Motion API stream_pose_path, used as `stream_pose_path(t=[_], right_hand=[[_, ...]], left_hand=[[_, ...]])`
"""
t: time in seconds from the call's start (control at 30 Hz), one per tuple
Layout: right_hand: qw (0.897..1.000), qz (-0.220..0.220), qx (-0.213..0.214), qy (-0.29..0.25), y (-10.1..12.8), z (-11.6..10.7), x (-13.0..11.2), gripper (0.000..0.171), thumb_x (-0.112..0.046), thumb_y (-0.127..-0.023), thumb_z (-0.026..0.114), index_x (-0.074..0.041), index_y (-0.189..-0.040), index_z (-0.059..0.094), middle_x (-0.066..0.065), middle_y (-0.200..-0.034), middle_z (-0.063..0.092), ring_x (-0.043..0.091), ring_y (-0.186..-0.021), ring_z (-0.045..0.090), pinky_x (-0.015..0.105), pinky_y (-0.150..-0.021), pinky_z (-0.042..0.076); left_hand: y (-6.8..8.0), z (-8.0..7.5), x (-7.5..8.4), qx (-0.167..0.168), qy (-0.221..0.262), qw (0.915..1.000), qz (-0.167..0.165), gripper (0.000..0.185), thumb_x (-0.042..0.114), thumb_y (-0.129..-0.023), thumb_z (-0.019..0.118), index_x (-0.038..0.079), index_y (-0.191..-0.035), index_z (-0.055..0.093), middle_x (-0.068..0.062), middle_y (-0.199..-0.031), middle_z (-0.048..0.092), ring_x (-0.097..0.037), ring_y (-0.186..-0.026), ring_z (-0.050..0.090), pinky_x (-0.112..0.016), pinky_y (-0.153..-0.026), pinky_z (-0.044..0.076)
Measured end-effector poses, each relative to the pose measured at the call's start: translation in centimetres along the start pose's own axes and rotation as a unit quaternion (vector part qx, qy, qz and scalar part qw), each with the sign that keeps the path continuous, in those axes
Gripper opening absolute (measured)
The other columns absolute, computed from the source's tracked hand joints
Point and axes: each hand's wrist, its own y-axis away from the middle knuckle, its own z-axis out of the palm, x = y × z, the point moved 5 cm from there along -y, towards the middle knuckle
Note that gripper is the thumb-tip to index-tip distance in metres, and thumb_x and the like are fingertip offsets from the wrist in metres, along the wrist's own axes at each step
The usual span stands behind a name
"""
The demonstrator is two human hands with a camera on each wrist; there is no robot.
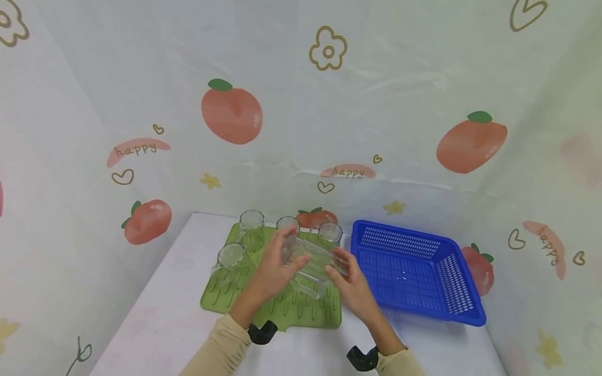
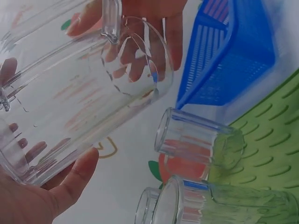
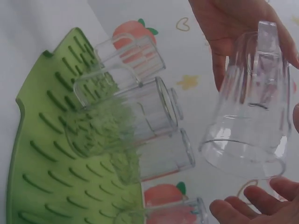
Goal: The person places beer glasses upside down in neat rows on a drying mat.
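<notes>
A clear glass mug (image 1: 316, 256) is held tilted above the mat, between my two hands. My left hand (image 1: 275, 269) grips its left end, thumb across the near side and fingers round the back. Around the mug's right end, by the handle (image 2: 111, 21), is my right hand (image 1: 352, 284). Its fingers (image 3: 254, 200) are spread loosely beside that end; contact is hard to judge through the glass. Several similar mugs (image 1: 230, 258) stand on the green ridged mat (image 1: 308, 317) below, partly hidden by the hands and the held mug.
A blue perforated plastic basket (image 1: 425, 312) stands right of the mat on the white-covered table (image 1: 155, 308). Behind the table hangs a pale cloth (image 1: 376, 94) printed with fruit, hearts and flowers.
</notes>
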Motion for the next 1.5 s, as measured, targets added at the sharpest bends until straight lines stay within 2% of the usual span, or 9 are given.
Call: stream_pose_path(t=[0.17, 0.37, 0.47, 0.63, 0.73, 0.97, 1.27, 1.43, 1.5], right_hand=[[1.000, 0.010, 0.012, 0.009, -0.1, -1.2, 0.0, 0.064, -0.033, -0.103, 0.061, -0.007, -0.154, 0.034, 0.020, -0.160, 0.038, 0.042, -0.151, 0.036, 0.058, -0.118, 0.039], [0.999, 0.014, 0.031, 0.041, -0.3, -2.9, -0.3, 0.062, -0.035, -0.104, 0.060, -0.005, -0.153, 0.037, 0.021, -0.159, 0.036, 0.042, -0.151, 0.035, 0.055, -0.120, 0.037], [0.998, 0.009, 0.037, 0.053, -0.4, -3.8, -0.4, 0.062, -0.036, -0.104, 0.059, -0.006, -0.153, 0.037, 0.020, -0.159, 0.035, 0.040, -0.152, 0.032, 0.055, -0.122, 0.035], [0.994, -0.004, 0.037, 0.098, -0.6, -4.7, -0.7, 0.064, -0.039, -0.104, 0.059, -0.005, -0.153, 0.036, 0.020, -0.158, 0.034, 0.040, -0.151, 0.033, 0.059, -0.121, 0.035], [0.990, -0.015, 0.041, 0.133, -0.7, -5.1, -0.8, 0.064, -0.038, -0.103, 0.059, -0.004, -0.153, 0.036, 0.022, -0.158, 0.033, 0.042, -0.148, 0.035, 0.063, -0.118, 0.036], [0.975, -0.044, 0.068, 0.205, -1.1, -5.7, -0.5, 0.065, -0.038, -0.103, 0.060, -0.002, -0.152, 0.038, 0.025, -0.160, 0.029, 0.046, -0.151, 0.026, 0.072, -0.118, 0.027], [0.978, -0.035, 0.053, 0.199, -1.2, -5.7, -0.2, 0.067, -0.039, -0.104, 0.056, -0.001, -0.154, 0.033, 0.027, -0.162, 0.023, 0.046, -0.153, 0.021, 0.071, -0.119, 0.025], [0.978, -0.038, 0.054, 0.199, -1.1, -5.6, -0.2, 0.065, -0.038, -0.105, 0.055, -0.001, -0.154, 0.033, 0.027, -0.161, 0.023, 0.046, -0.152, 0.021, 0.071, -0.119, 0.025], [0.978, -0.037, 0.053, 0.197, -1.0, -5.5, -0.2, 0.066, -0.038, -0.105, 0.055, -0.001, -0.154, 0.033, 0.026, -0.161, 0.023, 0.046, -0.152, 0.021, 0.072, -0.119, 0.025]], left_hand=[[-0.2, 0.3, 0.2, 0.001, -0.063, 0.9978, 0.020, 0.067, 0.045, -0.093, 0.074, 0.030, -0.149, 0.041, 0.001, -0.147, 0.043, -0.024, -0.130, 0.051, -0.051, -0.100, 0.053], [-0.9, 0.8, 0.7, 0.003, -0.124, 0.9892, 0.078, 0.071, 0.038, -0.088, 0.081, 0.024, -0.148, 0.048, -0.002, -0.145, 0.046, -0.023, -0.132, 0.052, -0.050, -0.105, 0.052], [-1.1, 1.4, 0.6, -0.008, -0.145, 0.9853, 0.090, 0.073, 0.037, -0.085, 0.083, 0.022, -0.148, 0.049, -0.003, -0.145, 0.046, -0.025, -0.135, 0.052, -0.050, -0.109, 0.050], [-0.8, 2.3, 0.1, -0.031, -0.156, 0.9842, 0.078, 0.073, 0.037, -0.084, 0.084, 0.022, -0.147, 0.051, -0.001, -0.148, 0.046, -0.025, -0.138, 0.051, -0.048, -0.107, 0.053], [-0.6, 3.0, -0.2, -0.038, -0.170, 0.9808, 0.088, 0.072, 0.036, -0.083, 0.086, 0.019, -0.145, 0.053, -0.001, -0.148, 0.047, -0.024, -0.136, 0.053, -0.044, -0.105, 0.054], [-0.1, 5.1, -1.2, -0.071, -0.167, 0.9805, 0.075, 0.071, 0.028, -0.081, 0.088, 0.017, -0.144, 0.055, -0.004, -0.149, 0.049, -0.027, -0.135, 0.054, -0.046, -0.105, 0.054], [-0.2, 7.9, -2.7, -0.099, -0.204, 0.9730, 0.045, 0.071, 0.029, -0.083, 0.086, 0.021, -0.145, 0.053, -0.001, -0.154, 0.046, -0.024, -0.140, 0.050, -0.043, -0.110, 0.051], [-0.7, 8.8, -3.6, -0.089, -0.222, 0.9695, 0.053, 0.072, 0.029, -0.082, 0.087, 0.020, -0.144, 0.054, -0.003, -0.153, 0.047, -0.025, -0.139, 0.051, -0.042, -0.111, 0.050], [-0.9, 9.0, -4.0, -0.084, -0.224, 0.9700, 0.045, 0.071, 0.029, -0.082, 0.087, 0.020, -0.144, 0.055, -0.003, -0.153, 0.047, -0.025, -0.139, 0.051, -0.042, -0.110, 0.051]])
